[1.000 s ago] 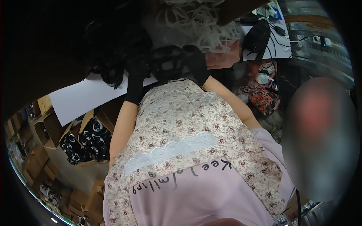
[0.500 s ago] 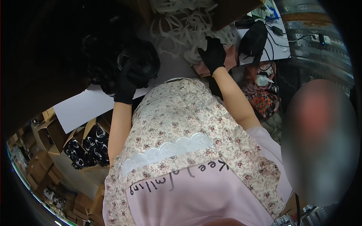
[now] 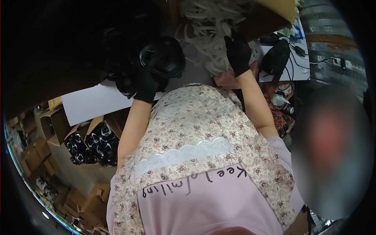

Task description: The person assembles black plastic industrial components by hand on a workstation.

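— What packages do we see?
— Open brown cardboard boxes [image 3: 58,121] at lower left, two holding black-and-white items; more brown cartons [image 3: 84,203] below.
— And up top?
— A brown carton flap [image 3: 274,9].

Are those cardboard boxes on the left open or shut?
Open: the cardboard boxes have flaps folded back, and black patterned items show inside.

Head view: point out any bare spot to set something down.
Bare: the white sheet left of the left hand, above the open boxes. Crowded: white straps by the right hand; cables on the right.
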`<state>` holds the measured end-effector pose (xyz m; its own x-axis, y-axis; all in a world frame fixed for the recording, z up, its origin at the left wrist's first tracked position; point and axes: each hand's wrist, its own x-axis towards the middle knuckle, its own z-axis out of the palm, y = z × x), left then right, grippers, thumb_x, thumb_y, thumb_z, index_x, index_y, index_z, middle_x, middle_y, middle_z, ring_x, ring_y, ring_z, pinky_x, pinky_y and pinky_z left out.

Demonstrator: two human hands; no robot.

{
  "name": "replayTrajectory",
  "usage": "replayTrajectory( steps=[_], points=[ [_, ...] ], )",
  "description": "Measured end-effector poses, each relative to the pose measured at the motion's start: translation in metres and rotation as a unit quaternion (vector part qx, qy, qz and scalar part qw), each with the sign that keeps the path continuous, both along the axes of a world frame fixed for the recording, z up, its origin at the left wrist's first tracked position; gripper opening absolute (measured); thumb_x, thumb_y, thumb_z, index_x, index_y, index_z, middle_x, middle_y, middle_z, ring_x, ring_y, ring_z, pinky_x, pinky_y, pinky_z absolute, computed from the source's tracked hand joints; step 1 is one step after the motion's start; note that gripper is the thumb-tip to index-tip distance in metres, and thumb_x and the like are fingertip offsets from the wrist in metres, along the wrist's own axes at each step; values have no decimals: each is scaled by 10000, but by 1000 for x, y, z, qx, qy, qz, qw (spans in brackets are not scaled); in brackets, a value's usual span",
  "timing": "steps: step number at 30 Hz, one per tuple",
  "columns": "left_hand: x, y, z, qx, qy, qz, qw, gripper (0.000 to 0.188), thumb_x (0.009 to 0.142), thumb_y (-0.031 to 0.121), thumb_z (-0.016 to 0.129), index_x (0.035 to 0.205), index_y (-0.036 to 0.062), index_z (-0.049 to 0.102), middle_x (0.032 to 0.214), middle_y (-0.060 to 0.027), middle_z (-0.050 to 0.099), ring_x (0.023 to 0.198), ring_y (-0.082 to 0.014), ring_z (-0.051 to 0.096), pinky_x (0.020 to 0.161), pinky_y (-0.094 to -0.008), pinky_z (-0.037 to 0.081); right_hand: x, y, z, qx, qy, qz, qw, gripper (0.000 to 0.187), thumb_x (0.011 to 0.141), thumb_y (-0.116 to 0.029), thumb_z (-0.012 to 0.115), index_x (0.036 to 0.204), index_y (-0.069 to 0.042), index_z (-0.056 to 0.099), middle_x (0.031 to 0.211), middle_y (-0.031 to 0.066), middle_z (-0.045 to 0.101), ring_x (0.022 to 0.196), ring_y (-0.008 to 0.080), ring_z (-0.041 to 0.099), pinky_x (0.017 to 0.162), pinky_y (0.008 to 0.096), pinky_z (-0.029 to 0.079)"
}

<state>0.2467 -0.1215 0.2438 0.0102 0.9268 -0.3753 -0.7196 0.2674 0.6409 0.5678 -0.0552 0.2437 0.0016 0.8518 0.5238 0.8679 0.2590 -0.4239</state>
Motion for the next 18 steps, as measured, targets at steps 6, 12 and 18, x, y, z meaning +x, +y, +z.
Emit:
replayTrajectory(
  steps=[6, 12, 18],
  points=[
    [2, 2, 9, 3, 42, 7, 999, 392, 923, 97, 607, 1302, 25, 534, 1248, -110, 600, 1132, -226, 585, 971, -357, 497, -15, 5, 6, -13, 122, 22, 992, 238, 855, -122, 669, 1073, -27, 644, 916, 155, 658, 769, 282, 638, 706, 338, 500],
    [3, 0, 4, 59, 83, 7, 995, 350, 1005, 203, 503, 1313, 37, 518, 1261, -93, 587, 1126, -188, 583, 973, -331, 495, -36, -10, 31, -247, 484, 224, 809, 247, 914, -124, 648, 1123, -1, 597, 963, 37, 644, 781, 184, 634, 704, 330, 511],
    [20, -7, 21, 90, 68, -11, 994, 497, 1019, 415, 457, 1353, 48, 481, 1304, -86, 550, 1186, -185, 546, 1010, -339, 470, -81, -41, 62, -466, 478, 208, 715, 326, 956, -303, 592, 1148, -42, 626, 797, -27, 593, 665, 53, 507, 577, 219, 404]
  ],
)
